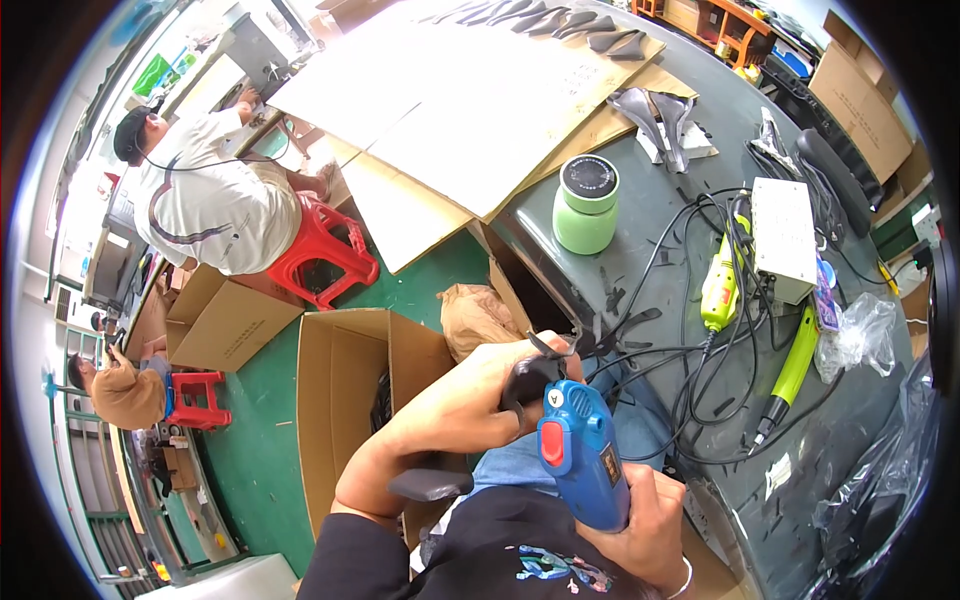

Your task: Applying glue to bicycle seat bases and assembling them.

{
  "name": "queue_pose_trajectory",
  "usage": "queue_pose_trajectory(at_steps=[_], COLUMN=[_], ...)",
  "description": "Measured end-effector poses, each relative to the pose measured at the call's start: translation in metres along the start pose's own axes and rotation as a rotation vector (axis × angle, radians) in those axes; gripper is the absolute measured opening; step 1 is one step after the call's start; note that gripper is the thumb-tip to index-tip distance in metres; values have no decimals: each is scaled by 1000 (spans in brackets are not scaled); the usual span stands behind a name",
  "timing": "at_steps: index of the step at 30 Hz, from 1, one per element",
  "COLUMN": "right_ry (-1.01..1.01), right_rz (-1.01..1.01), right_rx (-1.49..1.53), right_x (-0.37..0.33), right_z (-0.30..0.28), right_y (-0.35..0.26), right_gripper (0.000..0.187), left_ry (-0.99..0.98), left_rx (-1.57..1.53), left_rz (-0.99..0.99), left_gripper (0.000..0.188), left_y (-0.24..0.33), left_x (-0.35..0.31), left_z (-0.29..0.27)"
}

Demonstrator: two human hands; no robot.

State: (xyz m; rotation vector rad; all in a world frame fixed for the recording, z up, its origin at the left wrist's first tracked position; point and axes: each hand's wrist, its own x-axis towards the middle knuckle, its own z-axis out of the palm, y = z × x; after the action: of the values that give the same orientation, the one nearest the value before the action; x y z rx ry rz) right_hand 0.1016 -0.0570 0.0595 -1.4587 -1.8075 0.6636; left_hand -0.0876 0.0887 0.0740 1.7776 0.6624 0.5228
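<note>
My left hand (475, 395) is closed round a black saddle-shaped piece (530, 385), which looks like a bicycle saddle. Another dark end (430, 485) shows below my left forearm; whether it belongs to the same piece I cannot tell. My right hand (645, 530) grips the lower body of a blue handheld power tool (585, 450) with a red button. The tool's upper end is close against the black piece, over my lap. Its working tip is hidden. Thin black strips (605, 330) lie at the table edge just beyond my left hand.
A green lidded bottle (586, 205), lime-green corded tools (720, 285), a white box (784, 240) and tangled cables occupy the dark table. Dark saddles (655, 125) sit farther off. Open cartons (345, 400) stand at my left. Two people sit on red stools (325, 255) beyond.
</note>
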Motion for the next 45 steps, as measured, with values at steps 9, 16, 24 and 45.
queue_pose_trajectory(at_steps=[9,16,24,45], right_ry=[253,349,573,168], right_rz=[139,348,444,-43], right_rx=[190,493,690,-3], right_x=[11,17,16,5], right_z=[-10,-20,-10,17], right_y=[11,21,25,34], right_gripper=[49,43,42,51], left_ry=[-557,-377,-39,161], left_rx=[-269,-843,-928,-843], left_rz=[-358,-356,18,-869], left_gripper=[39,38,67,31], left_y=[11,-33,-34,4], left_x=[12,0,-19,-10], left_z=[30,55,117,43])
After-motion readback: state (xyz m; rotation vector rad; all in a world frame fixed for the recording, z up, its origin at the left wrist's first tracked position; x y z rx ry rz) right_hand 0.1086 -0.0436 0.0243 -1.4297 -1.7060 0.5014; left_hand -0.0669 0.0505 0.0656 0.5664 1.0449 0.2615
